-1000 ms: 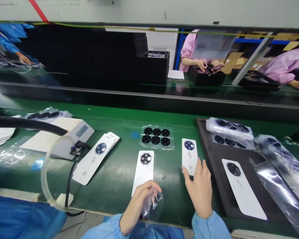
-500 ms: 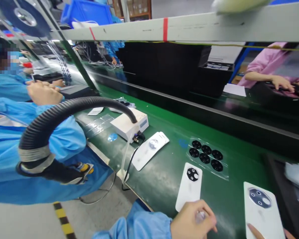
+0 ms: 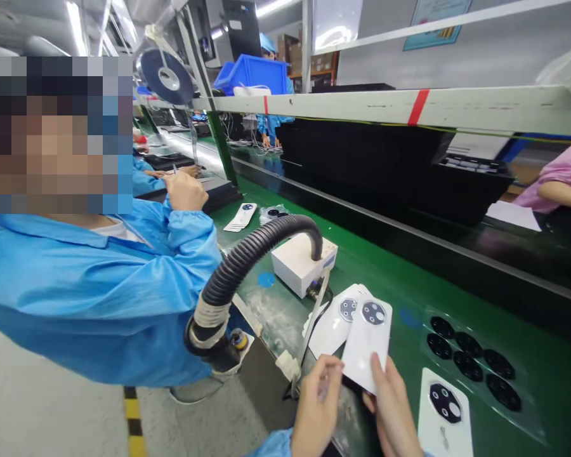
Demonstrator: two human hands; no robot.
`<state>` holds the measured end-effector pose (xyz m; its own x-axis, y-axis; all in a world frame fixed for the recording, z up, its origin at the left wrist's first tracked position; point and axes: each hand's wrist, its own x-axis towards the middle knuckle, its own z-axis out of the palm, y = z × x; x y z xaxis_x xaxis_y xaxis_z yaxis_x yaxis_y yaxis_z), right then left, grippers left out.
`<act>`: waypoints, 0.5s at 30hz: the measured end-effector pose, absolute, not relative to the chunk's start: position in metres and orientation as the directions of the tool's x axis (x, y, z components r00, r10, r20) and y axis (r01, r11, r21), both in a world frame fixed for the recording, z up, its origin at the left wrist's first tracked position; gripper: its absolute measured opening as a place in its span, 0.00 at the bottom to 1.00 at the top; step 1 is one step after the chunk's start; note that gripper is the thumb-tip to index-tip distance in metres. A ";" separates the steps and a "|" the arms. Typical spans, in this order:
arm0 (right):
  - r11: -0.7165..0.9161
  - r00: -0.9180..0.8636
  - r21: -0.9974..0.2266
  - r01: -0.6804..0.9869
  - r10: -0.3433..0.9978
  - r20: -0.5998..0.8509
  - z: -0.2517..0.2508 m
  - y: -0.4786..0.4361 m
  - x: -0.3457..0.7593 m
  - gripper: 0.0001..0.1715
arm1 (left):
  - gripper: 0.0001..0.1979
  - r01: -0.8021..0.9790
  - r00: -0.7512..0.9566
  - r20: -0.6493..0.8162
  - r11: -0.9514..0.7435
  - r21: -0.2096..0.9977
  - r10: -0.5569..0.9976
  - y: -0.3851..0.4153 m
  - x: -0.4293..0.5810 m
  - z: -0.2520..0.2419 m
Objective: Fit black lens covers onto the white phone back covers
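At the green workbench belt (image 3: 552, 387), your right hand (image 3: 394, 406) grips a white phone-back card (image 3: 366, 339) between thumb and fingers, over a second card (image 3: 333, 330); your left hand (image 3: 316, 409) pinches a scrap of clear film (image 3: 323, 386) just beside it.

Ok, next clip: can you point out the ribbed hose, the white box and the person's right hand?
ribbed hose (image 3: 252, 240), head view, on its arched middle
white box (image 3: 302, 259), head view, on its top face
right hand (image 3: 394, 412), head view, on the middle of the hand

White benchtop unit (image 3: 303, 266) with black corrugated hose (image 3: 247, 260), green bench (image 3: 409, 355), co-worker in blue smock (image 3: 90, 298) alongside, blue plastic crate (image 3: 252, 75) beyond, tape reel (image 3: 166, 76) overhead
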<state>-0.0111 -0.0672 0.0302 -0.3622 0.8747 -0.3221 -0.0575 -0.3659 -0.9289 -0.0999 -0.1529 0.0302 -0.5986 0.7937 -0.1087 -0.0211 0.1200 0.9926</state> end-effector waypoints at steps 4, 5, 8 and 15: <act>-0.312 -0.430 -0.946 -0.082 0.867 -0.249 0.024 -0.077 -0.053 0.26 | 0.34 -0.184 -0.612 -0.230 0.146 0.972 0.757 -0.170 -0.110 0.007; -0.293 -0.440 -0.954 -0.067 0.866 -0.235 0.020 -0.077 -0.055 0.28 | 0.36 -0.217 -0.605 -0.266 0.166 0.962 0.750 -0.173 -0.109 0.001; -0.230 -0.476 -0.973 0.011 0.855 -0.207 0.011 -0.078 -0.048 0.38 | 0.39 -0.229 -0.626 -0.279 0.171 0.958 0.728 -0.177 -0.103 -0.008; 0.010 -0.470 -0.982 0.191 0.879 -0.082 0.036 -0.100 0.003 0.22 | 0.22 -0.378 -0.523 -0.230 0.018 0.926 0.821 -0.175 -0.095 0.023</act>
<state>0.0031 -0.0995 0.0357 -0.4695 0.8791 -0.0824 0.1909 0.0099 -0.9816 -0.0947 -0.1747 0.0229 -0.5232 0.8207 -0.2298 -0.3783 0.0180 0.9255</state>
